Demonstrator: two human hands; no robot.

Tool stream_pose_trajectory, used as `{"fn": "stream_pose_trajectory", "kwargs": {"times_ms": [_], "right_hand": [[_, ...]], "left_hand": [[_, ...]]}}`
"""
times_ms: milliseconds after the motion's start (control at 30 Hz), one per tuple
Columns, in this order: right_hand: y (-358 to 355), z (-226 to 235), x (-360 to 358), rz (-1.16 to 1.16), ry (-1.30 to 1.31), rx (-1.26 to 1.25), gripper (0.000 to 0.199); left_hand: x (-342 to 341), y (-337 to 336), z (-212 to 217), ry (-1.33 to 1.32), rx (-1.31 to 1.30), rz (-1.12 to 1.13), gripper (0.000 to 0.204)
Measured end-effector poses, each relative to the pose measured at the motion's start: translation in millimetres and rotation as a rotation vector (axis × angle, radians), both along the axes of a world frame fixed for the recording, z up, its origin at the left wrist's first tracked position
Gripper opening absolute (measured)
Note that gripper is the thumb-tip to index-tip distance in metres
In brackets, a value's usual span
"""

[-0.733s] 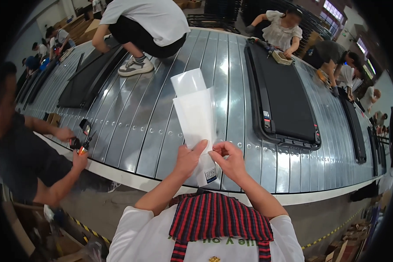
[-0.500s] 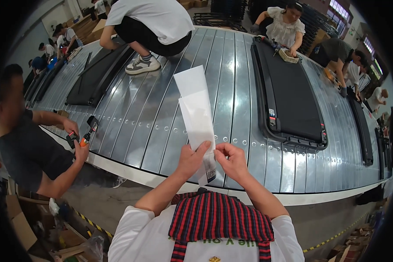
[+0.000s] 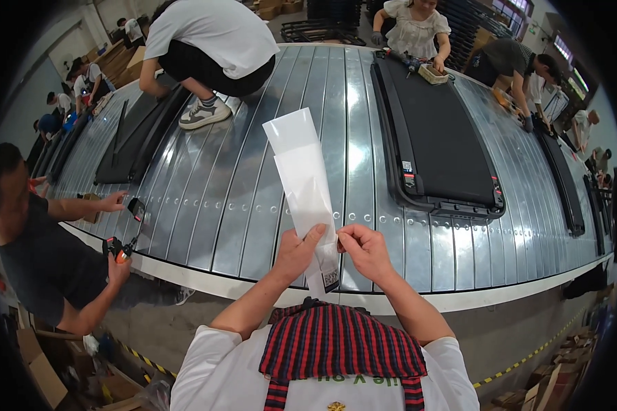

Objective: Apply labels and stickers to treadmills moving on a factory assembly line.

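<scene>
My left hand [image 3: 298, 252] is closed round the lower part of a bundle of white glossy sheets [image 3: 301, 178], thumb on top. The bundle is long and narrow, tilts up and away from me, and has a dark printed label with a square code [image 3: 330, 278] near its lower end. At the bundle's right edge my right hand [image 3: 365, 252] is pinched, fingertips against the edge by my left thumb. Exactly what lies between those fingertips is hidden.
A slatted metal conveyor [image 3: 253, 185] runs across in front of me. On it rests a black framed panel [image 3: 439, 130], with another dark panel [image 3: 134, 137] at left. One person crouches on the slats [image 3: 212, 41]; a co-worker at left holds a power tool [image 3: 121, 251].
Both my hands keep their hold on the sheets. The co-worker at left has drawn their hands apart, with a dark block now separate from the power tool. The panels appear shifted slightly left.
</scene>
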State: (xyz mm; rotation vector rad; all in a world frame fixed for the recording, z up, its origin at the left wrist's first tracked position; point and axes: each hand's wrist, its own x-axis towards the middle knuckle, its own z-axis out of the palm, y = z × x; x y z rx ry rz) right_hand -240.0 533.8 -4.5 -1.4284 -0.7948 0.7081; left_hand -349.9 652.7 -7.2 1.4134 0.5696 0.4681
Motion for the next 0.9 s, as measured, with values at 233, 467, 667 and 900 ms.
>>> {"fn": "stream_pose_trajectory", "kwargs": {"times_ms": [233,467,667,900], "right_hand": [[8,2,4,0.020,0.095,0.070,0.012],[17,13,34,-0.311,0.050,0.177,0.010],[52,30,-15,-0.171,-1.103,0.110,0.011],[59,45,-23,-0.011,-1.031,0.083,0.014]], "left_hand": [[-1,8,11,0.027,0.074,-0.010,0.037],[-1,52,-6,-0.048,0.213,0.242,0.038],[12,56,-18,0.188,0.095,-0.034,0.036],[1,78,-25,0.030,0.114,-0.060,0.030]]}}
